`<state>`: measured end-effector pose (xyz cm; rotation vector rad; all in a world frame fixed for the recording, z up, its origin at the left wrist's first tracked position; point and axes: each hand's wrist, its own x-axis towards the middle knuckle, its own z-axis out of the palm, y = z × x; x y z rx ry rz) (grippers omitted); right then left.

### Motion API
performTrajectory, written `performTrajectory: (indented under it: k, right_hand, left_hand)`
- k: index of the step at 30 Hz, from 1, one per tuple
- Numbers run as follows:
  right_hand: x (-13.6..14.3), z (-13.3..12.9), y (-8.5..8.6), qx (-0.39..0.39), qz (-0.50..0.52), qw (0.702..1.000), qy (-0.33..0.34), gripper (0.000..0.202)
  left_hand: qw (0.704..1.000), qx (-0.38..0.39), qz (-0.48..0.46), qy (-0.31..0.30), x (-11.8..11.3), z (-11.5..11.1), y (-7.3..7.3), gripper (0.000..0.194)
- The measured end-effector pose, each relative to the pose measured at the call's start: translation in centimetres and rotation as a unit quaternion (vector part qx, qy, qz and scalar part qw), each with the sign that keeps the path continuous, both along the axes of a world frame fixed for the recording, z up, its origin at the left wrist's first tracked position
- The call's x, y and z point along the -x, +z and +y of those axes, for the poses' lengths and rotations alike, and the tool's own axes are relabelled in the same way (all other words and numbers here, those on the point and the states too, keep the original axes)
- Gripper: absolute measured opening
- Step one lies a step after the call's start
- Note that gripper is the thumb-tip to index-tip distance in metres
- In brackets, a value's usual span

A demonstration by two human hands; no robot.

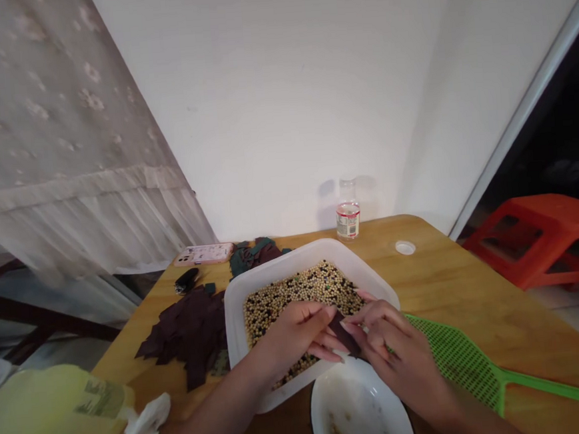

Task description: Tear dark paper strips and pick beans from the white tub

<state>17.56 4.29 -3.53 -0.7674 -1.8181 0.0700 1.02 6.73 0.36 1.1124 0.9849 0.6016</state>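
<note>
Between both hands is a small dark brown cloth piece (343, 333), possibly a pouch. My left hand (311, 329) pinches its left end between thumb and fingers. On its right side, my right hand (383, 333) grips the edge with curled fingers. Both hands are over the front of a white plastic tub (238, 328) filled with pale and dark beads or beans (295, 290). Below them stands a white bowl (358, 392) with a few of the same small round pieces in it. Whether anything is inside the cloth is hidden.
Left of the tub lies a pile of dark brown cloth pieces (188, 332), with green ones (252, 255) behind it. A phone (205, 254), black key fob (187, 280), clear bottle (348, 220), white lid (405, 248), green fly swatter (455, 358) and crumpled tissue (145, 425) are around.
</note>
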Motion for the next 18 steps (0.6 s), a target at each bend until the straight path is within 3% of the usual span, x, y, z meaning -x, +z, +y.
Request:
performTrajectory:
  k: [18]
  right_hand:
    - [0.03,0.15,-0.15,-0.002,-0.001,1.0,0.004,0.03]
  left_hand:
    - [1.0,0.006,-0.001,0.004,0.02,0.16,-0.22,0.046]
